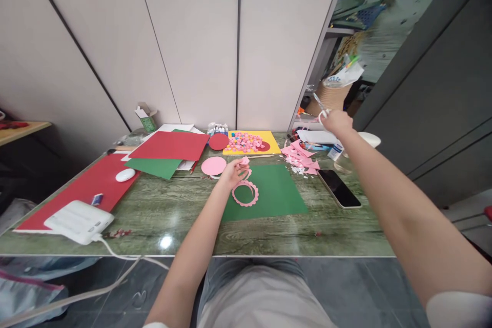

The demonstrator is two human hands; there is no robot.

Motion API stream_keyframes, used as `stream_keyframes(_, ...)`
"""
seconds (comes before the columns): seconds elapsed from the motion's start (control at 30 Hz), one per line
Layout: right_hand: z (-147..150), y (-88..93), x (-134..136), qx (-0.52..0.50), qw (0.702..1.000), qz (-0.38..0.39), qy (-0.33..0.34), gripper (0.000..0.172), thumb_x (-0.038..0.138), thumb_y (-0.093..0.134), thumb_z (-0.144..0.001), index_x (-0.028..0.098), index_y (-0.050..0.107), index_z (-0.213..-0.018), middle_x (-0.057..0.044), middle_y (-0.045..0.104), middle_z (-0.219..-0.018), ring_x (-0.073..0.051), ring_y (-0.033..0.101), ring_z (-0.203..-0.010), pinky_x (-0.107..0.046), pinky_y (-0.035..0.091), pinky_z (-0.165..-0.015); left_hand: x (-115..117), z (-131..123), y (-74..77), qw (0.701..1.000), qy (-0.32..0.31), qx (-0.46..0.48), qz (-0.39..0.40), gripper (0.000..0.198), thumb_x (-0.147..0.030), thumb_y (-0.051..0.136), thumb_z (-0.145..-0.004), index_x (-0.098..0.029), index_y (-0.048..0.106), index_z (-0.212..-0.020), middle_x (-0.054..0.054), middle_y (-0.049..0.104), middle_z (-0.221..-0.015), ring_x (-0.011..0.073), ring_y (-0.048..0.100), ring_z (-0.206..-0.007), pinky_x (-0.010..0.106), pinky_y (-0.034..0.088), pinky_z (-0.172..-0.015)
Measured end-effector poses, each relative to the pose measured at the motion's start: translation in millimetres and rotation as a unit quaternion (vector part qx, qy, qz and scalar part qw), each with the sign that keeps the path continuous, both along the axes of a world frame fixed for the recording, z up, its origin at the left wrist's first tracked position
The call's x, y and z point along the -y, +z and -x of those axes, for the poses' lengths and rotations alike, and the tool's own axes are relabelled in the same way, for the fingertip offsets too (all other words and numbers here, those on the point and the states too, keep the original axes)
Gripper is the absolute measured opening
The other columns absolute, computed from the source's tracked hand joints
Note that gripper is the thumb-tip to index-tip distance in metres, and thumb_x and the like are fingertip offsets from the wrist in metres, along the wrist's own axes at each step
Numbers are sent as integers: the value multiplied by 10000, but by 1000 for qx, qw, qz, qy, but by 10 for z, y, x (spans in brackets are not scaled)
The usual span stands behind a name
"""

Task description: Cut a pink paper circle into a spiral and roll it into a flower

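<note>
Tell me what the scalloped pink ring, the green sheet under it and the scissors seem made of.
Scalloped pink ring: matte card or thin craft foam, being flat and shine-free; I can't tell which.
Green sheet: likely matte card, evenly coloured and straight-edged.
Scissors: apparently metal blades, silvery grey; white handle, probably plastic.

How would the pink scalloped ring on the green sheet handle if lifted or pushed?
The ring looks paper-thin, so it's probably light. Its narrow band may flop or crease easily. Being flat, it would likely slide rather than roll.
</note>
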State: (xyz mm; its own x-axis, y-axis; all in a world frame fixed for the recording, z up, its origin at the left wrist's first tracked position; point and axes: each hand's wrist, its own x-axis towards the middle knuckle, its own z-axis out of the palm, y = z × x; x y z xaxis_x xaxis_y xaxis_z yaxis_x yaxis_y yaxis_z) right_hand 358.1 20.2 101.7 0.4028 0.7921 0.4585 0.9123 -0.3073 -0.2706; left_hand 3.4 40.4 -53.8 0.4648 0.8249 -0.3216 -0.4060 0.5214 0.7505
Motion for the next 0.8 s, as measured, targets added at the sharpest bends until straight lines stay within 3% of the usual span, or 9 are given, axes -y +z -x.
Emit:
stream_keyframes(0.1,-23,-169,-22,2,994,71,-85,288,287,455,-931,117,540,-1148,-104,564,-1144,-203,587,-982,-401,492,-823,23,6,41,1000,-6,9,-12,333,-314,506,-862,-138,517,-1145,94,554,-1134,188,569,-969,395,496,-813)
stream_keyframes(0.17,-28,-277,0,9,988,118,-100,289,288,502,-909,135,536,-1152,-95,565,-1153,-209,587,-975,-409,498,-815,39,13,64,1000,-9,16,-24,329,-313,505,-862,-137,520,-1140,93,556,-1129,186,570,-964,391,498,-809)
stream_keyframes(0.3,94,-557,123,10,976,211,-43,291,288,531,-893,148,539,-1148,-85,568,-1152,-209,589,-965,-406,506,-805,101,4,102,998,-24,29,-51,286,-289,518,-856,-123,543,-1087,83,577,-1079,173,580,-928,372,505,-784)
stream_keyframes(0.43,421,-994,339,-1,960,278,28,297,288,536,-890,139,539,-1146,-94,570,-1146,-206,591,-959,-401,507,-803,228,-38,174,994,-53,42,-85,81,-154,629,-747,-124,606,-818,42,635,-938,134,593,-906,314,471,-864)
stream_keyframes(0.6,770,-1478,562,-17,942,326,77,276,285,528,-895,155,546,-1137,-86,573,-1144,-198,593,-950,-392,510,-798,379,-90,267,988,-88,23,-124,113,-154,709,-641,-120,622,-705,33,656,-817,128,605,-857,288,445,-880)
stream_keyframes(0.7,867,-1572,620,-27,944,318,83,287,285,532,-893,151,539,-1146,-85,571,-1145,-202,593,-952,-399,510,-796,414,-98,290,985,-98,-11,-140,137,-192,725,-629,-121,633,-702,24,650,-752,108,605,-772,255,447,-812)
stream_keyframes(0.8,975,-1516,654,-46,953,278,107,292,286,545,-884,141,547,-1136,-98,565,-1161,-218,578,-992,-421,488,-836,428,-110,294,981,-102,-48,-160,159,-225,734,-617,-130,637,-699,25,653,-745,113,604,-748,243,444,-752)
